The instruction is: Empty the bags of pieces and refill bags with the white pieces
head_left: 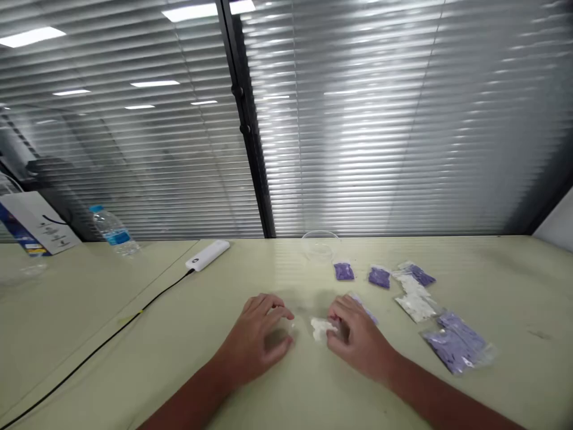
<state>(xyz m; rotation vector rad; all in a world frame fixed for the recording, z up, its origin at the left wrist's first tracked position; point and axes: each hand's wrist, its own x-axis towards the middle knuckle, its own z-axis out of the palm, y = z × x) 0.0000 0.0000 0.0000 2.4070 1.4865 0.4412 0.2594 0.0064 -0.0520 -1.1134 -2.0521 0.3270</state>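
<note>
Resting right-hand fingers point(335, 325) against a crumpled white packet point(320, 329).

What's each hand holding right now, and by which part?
The right hand touches the right edge of a crumpled white packet, hold uncertain; the left hand seems empty.

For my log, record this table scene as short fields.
Left hand: cupped on the pale green table; any contents hidden
Right hand: fingers against a crumpled white packet
Under right hand: edge of a purple-filled plastic bag
Nearby: small purple-filled bags, white-filled bags, large purple-filled bag
Rest: clear dish, white power bank, black cable, water bottle, white paper bag
</note>
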